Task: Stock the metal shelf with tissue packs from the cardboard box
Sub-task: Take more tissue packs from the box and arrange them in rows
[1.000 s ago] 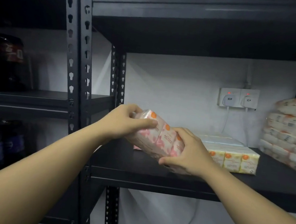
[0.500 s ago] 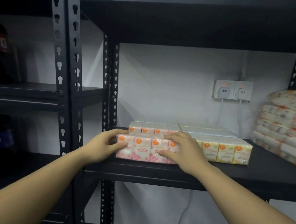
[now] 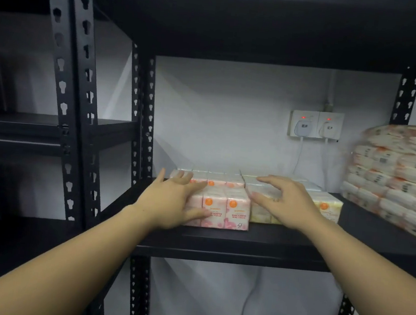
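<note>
A pink rose-scented tissue pack point(image 3: 224, 211) stands upright on the black metal shelf point(image 3: 257, 242), in front of another pink pack point(image 3: 214, 180). Yellow tissue packs point(image 3: 324, 208) sit beside it on the right. My left hand point(image 3: 171, 202) is spread open over the pink pack's left end, fingers apart and just touching it. Hovering over the yellow packs, my right hand point(image 3: 284, 204) is open with curled fingers and holds nothing. The cardboard box is out of view.
A tall stack of wrapped tissue bundles point(image 3: 400, 177) fills the shelf's right end. Two wall sockets with plugs point(image 3: 315, 125) and hanging cables are behind the packs. Perforated black uprights point(image 3: 72, 91) stand at left, with another dark shelf unit point(image 3: 24, 133) beyond.
The pink pack went from held in the air in both hands down onto the shelf. Both hands have since let go and lifted off it, fingers spreading.
</note>
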A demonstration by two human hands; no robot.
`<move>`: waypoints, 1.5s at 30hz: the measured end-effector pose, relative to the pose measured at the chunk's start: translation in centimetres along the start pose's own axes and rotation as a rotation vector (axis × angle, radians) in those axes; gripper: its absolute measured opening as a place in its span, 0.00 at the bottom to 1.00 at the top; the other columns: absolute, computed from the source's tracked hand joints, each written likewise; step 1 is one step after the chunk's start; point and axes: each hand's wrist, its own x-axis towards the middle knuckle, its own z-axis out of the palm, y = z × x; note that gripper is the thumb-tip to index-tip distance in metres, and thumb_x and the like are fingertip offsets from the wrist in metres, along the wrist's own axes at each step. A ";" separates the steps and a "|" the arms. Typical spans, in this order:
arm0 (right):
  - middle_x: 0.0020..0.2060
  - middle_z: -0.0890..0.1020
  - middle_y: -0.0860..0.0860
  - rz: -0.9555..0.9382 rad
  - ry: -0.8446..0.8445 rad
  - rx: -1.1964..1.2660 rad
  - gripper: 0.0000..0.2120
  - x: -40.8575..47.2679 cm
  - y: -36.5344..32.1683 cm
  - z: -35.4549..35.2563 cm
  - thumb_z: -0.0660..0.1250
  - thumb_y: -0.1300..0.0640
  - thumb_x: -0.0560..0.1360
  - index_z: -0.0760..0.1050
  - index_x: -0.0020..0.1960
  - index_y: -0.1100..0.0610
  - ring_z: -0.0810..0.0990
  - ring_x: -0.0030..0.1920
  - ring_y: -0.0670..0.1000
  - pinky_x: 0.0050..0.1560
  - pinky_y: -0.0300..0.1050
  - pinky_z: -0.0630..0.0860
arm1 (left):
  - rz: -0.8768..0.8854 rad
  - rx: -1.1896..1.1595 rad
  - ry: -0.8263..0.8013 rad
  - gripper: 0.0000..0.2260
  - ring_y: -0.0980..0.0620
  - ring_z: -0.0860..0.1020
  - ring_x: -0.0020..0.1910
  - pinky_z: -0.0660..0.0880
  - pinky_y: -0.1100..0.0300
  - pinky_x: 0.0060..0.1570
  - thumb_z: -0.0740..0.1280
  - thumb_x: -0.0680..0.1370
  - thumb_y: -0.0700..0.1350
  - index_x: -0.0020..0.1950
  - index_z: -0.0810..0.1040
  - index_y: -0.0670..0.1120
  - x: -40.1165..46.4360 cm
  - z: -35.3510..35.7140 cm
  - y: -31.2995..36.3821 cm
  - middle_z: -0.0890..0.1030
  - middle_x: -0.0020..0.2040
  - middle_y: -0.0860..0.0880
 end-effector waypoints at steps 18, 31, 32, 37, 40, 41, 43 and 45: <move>0.79 0.66 0.45 -0.020 -0.177 -0.400 0.37 0.9 5.4 -0.9 0.60 0.25 0.74 0.63 0.79 0.38 0.63 0.78 0.50 0.77 0.54 0.58 | 0.032 0.036 0.006 0.36 0.50 0.67 0.78 0.63 0.50 0.77 0.57 0.76 0.75 0.81 0.59 0.64 6.2 3.1 -0.7 0.66 0.81 0.54; 0.80 0.64 0.45 -0.026 -0.178 -0.458 0.40 2.1 6.4 0.1 0.55 0.22 0.74 0.59 0.81 0.40 0.62 0.79 0.52 0.79 0.55 0.57 | 0.036 0.045 0.002 0.37 0.49 0.68 0.77 0.65 0.50 0.75 0.57 0.76 0.76 0.82 0.60 0.62 8.1 3.9 -1.3 0.67 0.80 0.55; 0.80 0.64 0.45 -0.028 -0.182 -0.454 0.41 2.1 6.3 0.0 0.55 0.22 0.74 0.59 0.81 0.40 0.62 0.79 0.52 0.79 0.55 0.57 | 0.037 0.044 -0.004 0.37 0.49 0.67 0.77 0.64 0.50 0.76 0.57 0.76 0.76 0.82 0.59 0.62 8.1 3.9 -1.3 0.67 0.80 0.54; 0.81 0.61 0.46 -0.044 -0.175 -0.442 0.42 1.0 4.9 -0.9 0.58 0.23 0.74 0.57 0.82 0.42 0.56 0.81 0.50 0.81 0.58 0.47 | 0.034 -0.022 -0.013 0.39 0.48 0.59 0.81 0.54 0.46 0.80 0.63 0.76 0.71 0.83 0.55 0.60 6.9 2.6 -0.6 0.60 0.83 0.50; 0.81 0.60 0.46 -0.066 -0.102 -0.433 0.38 -0.9 3.1 -1.2 0.58 0.26 0.76 0.60 0.81 0.42 0.54 0.82 0.49 0.82 0.58 0.44 | 0.069 -0.052 0.120 0.36 0.50 0.61 0.80 0.54 0.47 0.81 0.64 0.78 0.68 0.82 0.59 0.57 5.0 1.8 1.0 0.63 0.82 0.51; 0.81 0.60 0.45 -0.082 -0.078 -0.424 0.37 -1.7 2.6 -1.1 0.58 0.27 0.76 0.61 0.80 0.42 0.54 0.81 0.48 0.82 0.57 0.44 | 0.089 -0.042 0.157 0.35 0.50 0.61 0.80 0.54 0.46 0.81 0.63 0.78 0.68 0.82 0.61 0.57 4.2 1.8 1.7 0.64 0.82 0.51; 0.81 0.62 0.44 -0.095 -0.045 -0.413 0.33 -2.9 1.9 -0.8 0.59 0.30 0.78 0.62 0.80 0.42 0.55 0.81 0.48 0.82 0.56 0.46 | 0.101 -0.025 0.192 0.32 0.50 0.61 0.81 0.54 0.43 0.81 0.61 0.79 0.68 0.81 0.63 0.58 2.9 2.2 2.9 0.64 0.81 0.51; 0.81 0.63 0.46 -0.056 -0.030 -0.399 0.30 -3.1 2.0 -0.5 0.60 0.34 0.80 0.63 0.79 0.42 0.56 0.81 0.50 0.81 0.58 0.49 | 0.067 -0.010 0.176 0.29 0.48 0.61 0.81 0.54 0.40 0.80 0.60 0.81 0.67 0.80 0.64 0.60 2.4 2.7 3.4 0.64 0.82 0.50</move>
